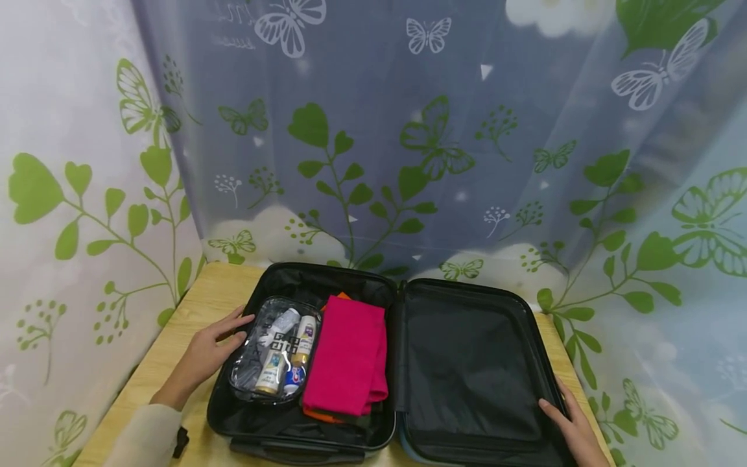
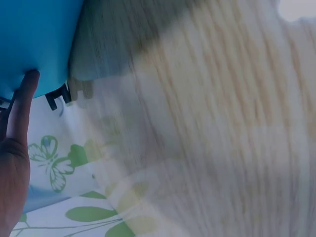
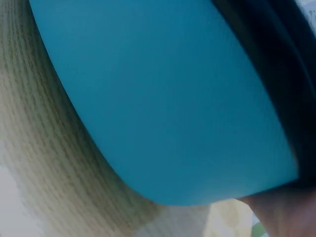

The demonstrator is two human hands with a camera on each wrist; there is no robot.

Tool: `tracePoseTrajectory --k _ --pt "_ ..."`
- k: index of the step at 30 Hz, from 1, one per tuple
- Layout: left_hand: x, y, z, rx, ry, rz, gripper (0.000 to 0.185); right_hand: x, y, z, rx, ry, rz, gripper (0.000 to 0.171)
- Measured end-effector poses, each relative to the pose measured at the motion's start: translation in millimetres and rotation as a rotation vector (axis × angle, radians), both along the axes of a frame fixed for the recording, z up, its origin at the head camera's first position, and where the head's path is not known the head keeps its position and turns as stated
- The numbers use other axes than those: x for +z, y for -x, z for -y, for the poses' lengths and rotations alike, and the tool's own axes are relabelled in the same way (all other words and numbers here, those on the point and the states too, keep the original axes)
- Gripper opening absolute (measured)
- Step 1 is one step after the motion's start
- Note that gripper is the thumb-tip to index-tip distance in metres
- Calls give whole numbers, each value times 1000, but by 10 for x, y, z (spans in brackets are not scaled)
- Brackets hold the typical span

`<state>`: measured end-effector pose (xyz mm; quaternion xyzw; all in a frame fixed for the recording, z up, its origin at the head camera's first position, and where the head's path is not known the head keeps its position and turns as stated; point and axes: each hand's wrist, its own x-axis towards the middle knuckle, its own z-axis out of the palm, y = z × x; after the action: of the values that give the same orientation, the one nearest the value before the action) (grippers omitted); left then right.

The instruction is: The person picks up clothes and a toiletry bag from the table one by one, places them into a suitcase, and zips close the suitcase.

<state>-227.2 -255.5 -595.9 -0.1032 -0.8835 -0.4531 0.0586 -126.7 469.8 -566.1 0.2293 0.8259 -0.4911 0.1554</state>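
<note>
Resting flat-fingered at nine o'clock: left hand [image 1: 207, 353] against suitcase [image 1: 467, 292] rim, touching clear toiletry pouch [image 1: 274, 353]. Right hand [image 1: 574, 428], fingers straight, on empty half's edge at four o'clock. Could catch pink cloth [image 1: 347, 357] or fingertips if lid swings over. Bottle labels too small to read.

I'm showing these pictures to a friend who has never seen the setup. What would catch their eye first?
Probably the open suitcase lying flat on the wooden table, with a bright pink folded cloth in its left half. Beside the cloth sits a clear toiletry pouch of small bottles, which the left hand touches. The right hand rests on the rim of the bare right half.
</note>
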Motion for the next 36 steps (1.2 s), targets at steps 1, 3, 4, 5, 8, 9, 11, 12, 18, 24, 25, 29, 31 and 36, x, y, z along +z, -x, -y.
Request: tracePoseTrajectory --k 1,3,4,5,8,9,11,12,18,24,25,29,31,36 --pt "5 -2 1 1 -18 11 40 -3 -5 2 -2 51 -11 104" --pt "11 -5 2 1 -42 31 41 -13 -19 -9 1 150 -27 98" --pt "17 -8 1 -1 -53 39 41 -18 -23 -15 7 190 -35 95" --pt "22 -11 1 -5 -64 44 41 -21 -27 -22 14 224 -38 93" --pt "31 -18 5 -20 -71 70 43 -22 -36 -59 28 300 -26 87" --pt "34 -19 6 -25 -69 77 44 -10 -37 -67 32 320 -23 85" --pt "39 -19 6 -31 -67 88 45 19 -41 -87 39 351 -12 81" --pt "41 -18 5 -34 -67 91 45 38 -41 -94 38 365 -5 80" --pt "58 -12 14 -50 -77 118 47 173 -25 -98 75 348 -12 78" --pt "79 -20 29 -59 -107 154 49 321 -41 -73 97 430 -77 73" --pt "80 -19 29 -63 -113 158 49 356 -46 -64 95 438 -78 73" --pt "71 -15 27 -72 -122 166 49 499 -39 -30 111 396 -85 75" --pt "65 -16 29 -72 -130 169 49 581 -39 -7 116 368 -103 76" --pt "71 -29 37 -70 -144 175 50 769 -115 13 178 331 -207 70"
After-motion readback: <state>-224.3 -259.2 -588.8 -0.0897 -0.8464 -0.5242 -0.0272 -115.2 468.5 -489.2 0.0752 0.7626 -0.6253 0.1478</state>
